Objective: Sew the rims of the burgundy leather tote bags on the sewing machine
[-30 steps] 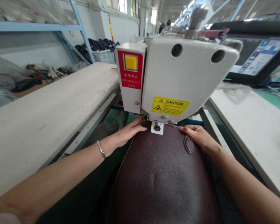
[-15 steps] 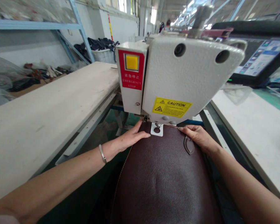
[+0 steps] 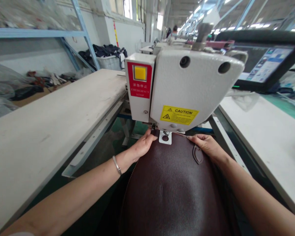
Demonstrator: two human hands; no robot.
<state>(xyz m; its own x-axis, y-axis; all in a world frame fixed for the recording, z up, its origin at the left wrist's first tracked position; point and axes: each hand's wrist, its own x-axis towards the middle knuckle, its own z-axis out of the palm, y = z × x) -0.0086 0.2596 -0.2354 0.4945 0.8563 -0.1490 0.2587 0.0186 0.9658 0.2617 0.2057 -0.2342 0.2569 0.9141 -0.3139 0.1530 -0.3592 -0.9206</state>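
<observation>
A large dark brown leather piece (image 3: 167, 186) with light edge stitching bulges toward me, its far edge under the head of a white sewing machine (image 3: 184, 88). A white square clamp plate (image 3: 169, 141) with a round hole presses on that edge below the needle area. My left hand (image 3: 143, 146) grips the leather's left far corner, thumb on top, close to the plate; its other fingertips are partly hidden. On the right, my right hand (image 3: 209, 146) pinches the far edge between thumb and fingers, beside a small stitched leather loop (image 3: 198, 156).
The machine carries a yellow emergency stop button (image 3: 140, 73) and a yellow caution label (image 3: 179, 114). White tabletops flank it, left (image 3: 64, 111) and right (image 3: 263, 131). A monitor (image 3: 267, 62) stands at the right. Blue shelving (image 3: 39, 32) and a bin of dark material (image 3: 108, 55) stand behind on the left.
My left hand has shifted slightly right and its thumb has drawn back from the clamp plate. My right hand keeps its hold on the leather. The camera view has moved slightly.
</observation>
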